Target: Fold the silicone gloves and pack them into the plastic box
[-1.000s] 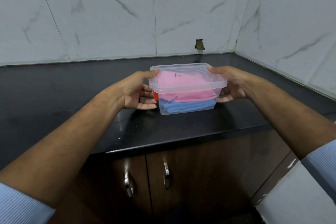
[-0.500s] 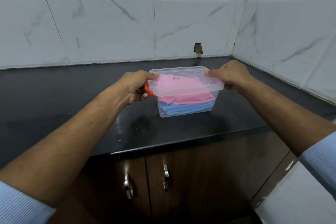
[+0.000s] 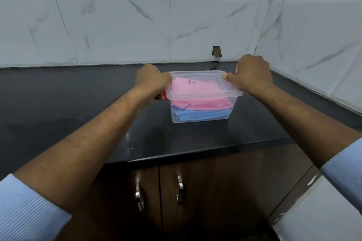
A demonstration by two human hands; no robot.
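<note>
One black counter [image 3: 98, 113]. One clear plastic box [image 3: 201, 103] at its centre, one lid [image 3: 201, 86] on. Inside: one pink glove [image 3: 203, 96] folded over one blue glove [image 3: 201, 114]. Left hand [image 3: 152, 82] at 9 o'clock, right hand [image 3: 252, 74] at 3 o'clock, fingers clenched on the lid ends. Two red clips [image 3: 165, 94].

We see the plastic box [image 3: 201, 112] on the counter [image 3: 82, 115], its lid [image 3: 203, 86] on top. Inside, one folded glove [image 3: 207, 101] lies on another [image 3: 203, 115]. Our left hand [image 3: 151, 82] sits at its 9 o'clock, right hand [image 3: 251, 73] at 3 o'clock.
</note>
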